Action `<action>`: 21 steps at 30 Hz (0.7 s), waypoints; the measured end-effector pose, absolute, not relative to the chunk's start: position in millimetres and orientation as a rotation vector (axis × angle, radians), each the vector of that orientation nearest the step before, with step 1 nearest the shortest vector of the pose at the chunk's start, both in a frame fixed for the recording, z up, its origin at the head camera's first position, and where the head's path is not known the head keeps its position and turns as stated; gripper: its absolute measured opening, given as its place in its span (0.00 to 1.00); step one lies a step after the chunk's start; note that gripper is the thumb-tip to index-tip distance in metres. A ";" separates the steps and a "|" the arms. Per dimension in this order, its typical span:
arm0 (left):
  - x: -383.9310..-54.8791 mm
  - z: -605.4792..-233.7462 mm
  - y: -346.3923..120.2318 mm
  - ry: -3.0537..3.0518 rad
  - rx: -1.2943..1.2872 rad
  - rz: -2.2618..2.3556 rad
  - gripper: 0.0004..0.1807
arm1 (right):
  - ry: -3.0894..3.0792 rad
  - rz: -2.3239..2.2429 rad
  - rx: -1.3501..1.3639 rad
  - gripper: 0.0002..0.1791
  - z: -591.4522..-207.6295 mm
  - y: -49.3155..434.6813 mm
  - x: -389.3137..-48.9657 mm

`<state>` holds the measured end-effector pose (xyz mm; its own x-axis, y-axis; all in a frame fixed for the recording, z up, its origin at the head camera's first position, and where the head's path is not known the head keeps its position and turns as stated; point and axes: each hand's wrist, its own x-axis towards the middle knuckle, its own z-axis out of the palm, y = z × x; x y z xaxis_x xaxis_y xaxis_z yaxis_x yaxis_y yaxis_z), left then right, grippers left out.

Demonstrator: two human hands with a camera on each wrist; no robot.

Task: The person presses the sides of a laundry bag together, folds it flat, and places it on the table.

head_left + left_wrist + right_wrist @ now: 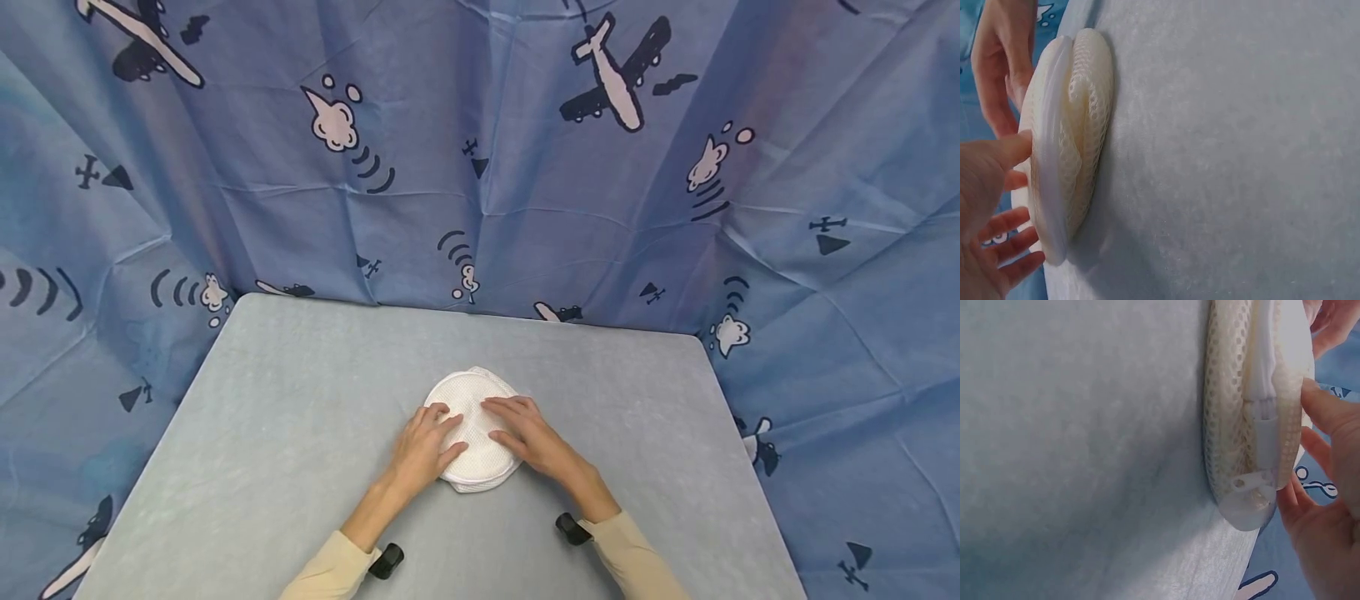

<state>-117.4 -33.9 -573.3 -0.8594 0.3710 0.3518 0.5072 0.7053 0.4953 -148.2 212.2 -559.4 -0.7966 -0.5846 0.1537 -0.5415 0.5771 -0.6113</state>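
A round white mesh laundry bag (476, 429) lies collapsed on the table, its flat disc-shaped face upward. My left hand (426, 446) rests on its left side, fingers spread and lightly bent over the top. On the right side, my right hand (534, 435) touches the same face with relaxed fingers. From the right wrist view, a white zipper (1264, 375) runs along the bag's side, with its end near a pale tab at the bottom. Soft mesh folds (1088, 119) bulge under the rim in the left wrist view.
The bag lies on a grey, cloth-like table (322, 375). A blue curtain (420, 125) printed with planes hangs behind it and down both sides. Each wrist wears a small black device, one by the left sleeve (330, 567) and one by the right sleeve (633, 554).
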 end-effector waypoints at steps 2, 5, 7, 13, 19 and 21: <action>-116.1 -572.5 -32.7 -2.701 -0.705 -0.837 0.24 | 2.731 -1.000 -0.984 0.31 -558.7 210.1 -149.2; -114.3 -572.7 -32.4 -2.683 -0.712 -0.804 0.23 | 2.752 -0.933 -1.038 0.32 -558.1 204.5 -151.1; -112.8 -574.1 -32.8 -2.652 -0.705 -0.784 0.23 | 2.771 -0.870 -1.068 0.31 -558.4 199.9 -152.3; -109.5 -577.3 -34.5 -2.581 -0.691 -0.793 0.21 | 2.804 -0.798 -1.040 0.28 -558.2 189.5 -151.2; -111.5 -579.1 -29.6 -2.560 -0.707 -0.775 0.17 | 2.862 -0.915 -1.055 0.27 -563.0 189.7 -148.6; -112.0 -579.6 -26.8 -2.552 -0.695 -0.756 0.16 | 2.884 -0.966 -1.085 0.25 -565.1 190.1 -148.6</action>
<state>-112.0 -26.8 -579.6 -0.8019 0.3465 0.4867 0.5558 0.7317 0.3947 -148.6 190.1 -565.1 -0.7710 -0.5726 0.2787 -0.6250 0.5962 -0.5039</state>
